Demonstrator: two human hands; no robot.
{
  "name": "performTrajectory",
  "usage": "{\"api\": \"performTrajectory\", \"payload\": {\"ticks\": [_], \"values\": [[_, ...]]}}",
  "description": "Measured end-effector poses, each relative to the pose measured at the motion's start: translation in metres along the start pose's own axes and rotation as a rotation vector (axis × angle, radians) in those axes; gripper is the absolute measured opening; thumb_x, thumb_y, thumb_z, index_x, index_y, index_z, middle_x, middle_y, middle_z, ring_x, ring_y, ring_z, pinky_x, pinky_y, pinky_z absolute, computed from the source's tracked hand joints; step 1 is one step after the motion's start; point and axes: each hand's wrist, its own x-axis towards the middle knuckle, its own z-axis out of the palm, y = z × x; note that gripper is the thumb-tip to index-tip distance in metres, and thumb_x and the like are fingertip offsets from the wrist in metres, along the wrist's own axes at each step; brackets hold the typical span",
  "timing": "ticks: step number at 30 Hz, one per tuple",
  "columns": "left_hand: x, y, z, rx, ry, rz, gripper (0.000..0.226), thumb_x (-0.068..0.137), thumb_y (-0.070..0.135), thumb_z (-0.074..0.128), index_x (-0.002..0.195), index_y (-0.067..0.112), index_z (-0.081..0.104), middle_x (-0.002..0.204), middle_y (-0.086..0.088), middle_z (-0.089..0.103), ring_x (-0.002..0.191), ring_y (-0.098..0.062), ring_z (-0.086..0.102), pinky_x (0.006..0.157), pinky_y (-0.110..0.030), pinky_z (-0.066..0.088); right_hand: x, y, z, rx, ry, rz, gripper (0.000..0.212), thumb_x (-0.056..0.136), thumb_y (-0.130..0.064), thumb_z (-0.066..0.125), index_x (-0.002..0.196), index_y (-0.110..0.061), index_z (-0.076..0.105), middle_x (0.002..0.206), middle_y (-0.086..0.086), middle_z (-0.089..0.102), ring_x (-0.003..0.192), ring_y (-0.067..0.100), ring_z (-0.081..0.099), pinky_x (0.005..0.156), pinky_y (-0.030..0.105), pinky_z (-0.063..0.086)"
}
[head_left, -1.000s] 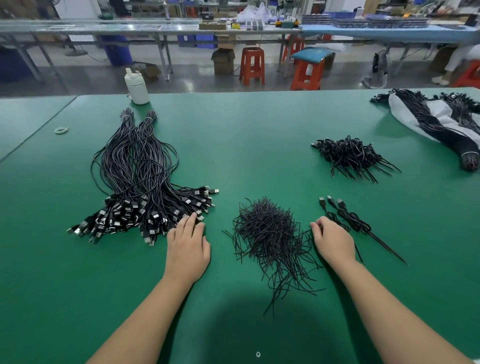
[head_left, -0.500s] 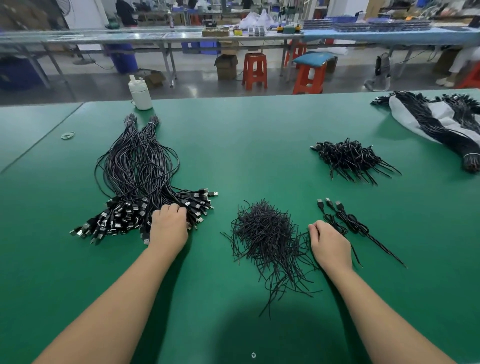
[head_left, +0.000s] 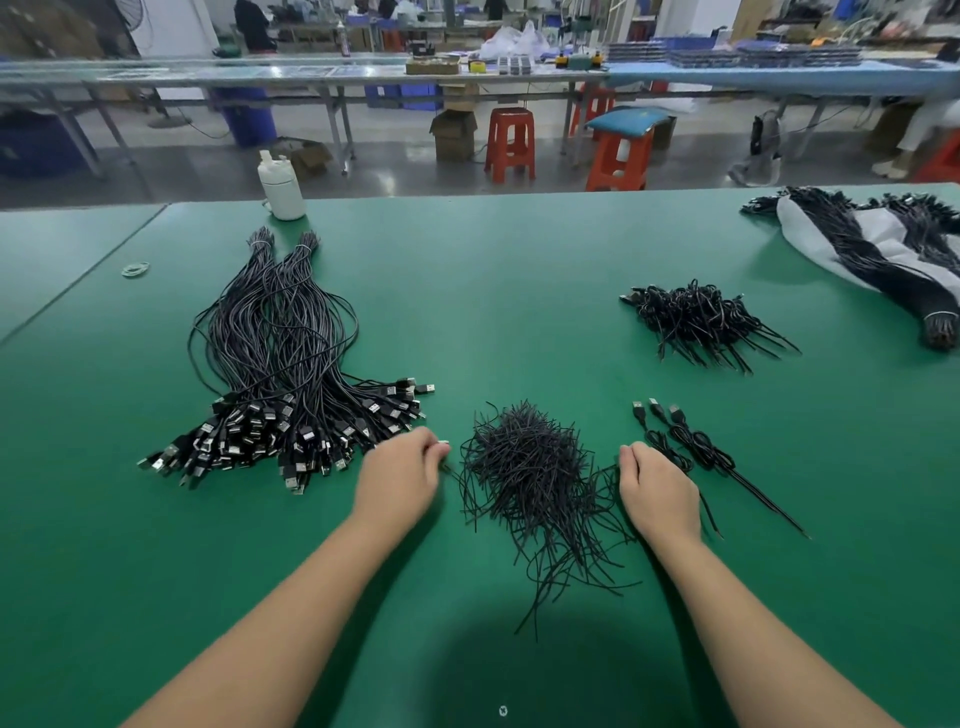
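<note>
1. Tie pile (head_left: 530, 467): thin, stiff black strands in a tangled mound at the table's near middle, between both hands, loose ends trailing toward the person.
2. Left hand (head_left: 402, 470): fingers curled, pinching a small pale piece (head_left: 444, 442).
3. Right hand (head_left: 657, 488): curled at the pile's edge; what it holds, I cannot tell.
4. USB cable bundle (head_left: 280, 364): long axis running away from the person, metal plugs fanned at the near end.
5. Matte green table (head_left: 493, 291); workshop with orange stools (head_left: 510, 143).

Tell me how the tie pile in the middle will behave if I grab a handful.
The ties are probably light and floppy: thin strands curl and bend every way. They look tangled, so a handful would likely drag neighbours along. Loose ends straggle toward the near edge, so a push may scatter rather than slide the pile.
</note>
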Motion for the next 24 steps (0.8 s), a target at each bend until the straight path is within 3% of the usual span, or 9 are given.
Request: {"api": "performTrajectory", "payload": {"ticks": [3,5,7,11,14,17,19,21,24], "values": [[-0.01,0.034,0.004,-0.385,-0.14,-0.179,0.02,0.098,0.03,0.06,0.084,0.019,0.067,0.072,0.0,0.072,0.059,0.001,0.066,0.062,-0.017,0.052,0.001,0.002,0.0,0.061,-0.007,0.031,0.044,0.104,-0.041,0.035,0.067,-0.019,0.044,0.061,-0.003,0.052,0.053,0.015,0.05,0.051,0.029,0.035],[-0.01,0.049,-0.002,-0.671,-0.243,-0.251,0.019,0.098,0.023,0.06,0.088,0.008,0.067,0.081,-0.01,0.073,0.068,-0.011,0.074,0.066,-0.03,0.061,0.001,0.004,-0.001,0.142,-0.016,0.076,0.045,0.103,-0.043,0.036,0.067,-0.019,0.045,0.061,-0.003,0.053,0.055,0.016,0.05,0.052,0.028,0.031],[-0.009,0.058,-0.013,-0.88,-0.307,-0.273,0.021,0.099,0.02,0.06,0.091,0.001,0.066,0.083,-0.012,0.073,0.074,-0.023,0.076,0.062,-0.03,0.061,0.004,0.004,-0.006,0.242,-0.043,0.148,0.044,0.104,-0.043,0.037,0.069,-0.019,0.048,0.065,-0.002,0.056,0.062,0.019,0.054,0.054,0.029,0.032],[-0.011,0.07,-0.03,-1.122,-0.409,-0.283,0.02,0.098,0.021,0.062,0.087,0.005,0.066,0.078,-0.011,0.072,0.077,-0.028,0.075,0.06,-0.025,0.058,0.005,-0.03,-0.026,0.444,-0.127,0.22,0.036,0.106,-0.034,0.036,0.087,-0.023,0.064,0.101,-0.001,0.065,0.096,0.017,0.06,0.08,0.033,0.043],[-0.01,0.077,-0.035,-1.222,-0.424,-0.26,0.019,0.097,0.019,0.061,0.085,0.006,0.066,0.076,-0.012,0.071,0.07,-0.025,0.074,0.059,-0.026,0.058,-0.016,-0.086,-0.046,0.759,-0.289,0.068,0.04,0.105,-0.048,0.031,0.097,-0.041,0.069,0.116,-0.022,0.065,0.115,-0.003,0.056,0.103,0.03,0.039],[-0.008,0.081,-0.04,-1.188,-0.339,-0.184,0.019,0.097,0.018,0.061,0.088,0.003,0.066,0.076,-0.016,0.071,0.062,-0.02,0.072,0.055,-0.023,0.055,-0.047,-0.122,-0.06,1.029,-0.514,-0.081,0.052,0.097,-0.068,0.027,0.109,-0.044,0.072,0.125,-0.017,0.067,0.125,0.001,0.056,0.111,0.03,0.035],[-0.006,0.08,-0.045,-1.028,-0.185,-0.101,0.021,0.097,0.022,0.062,0.084,0.006,0.067,0.067,-0.011,0.068,0.052,-0.011,0.063,0.049,-0.016,0.045,-0.058,-0.129,-0.066,0.982,-0.517,-0.196,0.042,0.101,-0.053,0.035,0.106,-0.035,0.073,0.113,-0.012,0.072,0.115,0.006,0.062,0.107,0.034,0.041],[-0.001,0.075,-0.048,-0.863,-0.043,-0.026,0.022,0.096,0.028,0.064,0.077,0.017,0.07,0.057,0.008,0.062,0.049,-0.003,0.049,0.05,-0.012,0.037,-0.062,-0.132,-0.07,0.961,-0.483,-0.24,0.028,0.101,-0.035,0.046,0.093,-0.029,0.071,0.098,-0.006,0.073,0.101,0.012,0.066,0.1,0.043,0.047],[0.001,0.069,-0.047,-0.907,-0.041,-0.027,0.021,0.095,0.032,0.065,0.077,0.025,0.073,0.059,0.009,0.054,0.057,-0.009,0.042,0.056,-0.022,0.035,-0.063,-0.135,-0.073,1.011,-0.454,-0.176,0.019,0.095,-0.036,0.053,0.087,-0.026,0.067,0.097,0.008,0.069,0.098,0.028,0.063,0.097,0.049,0.046]]}}
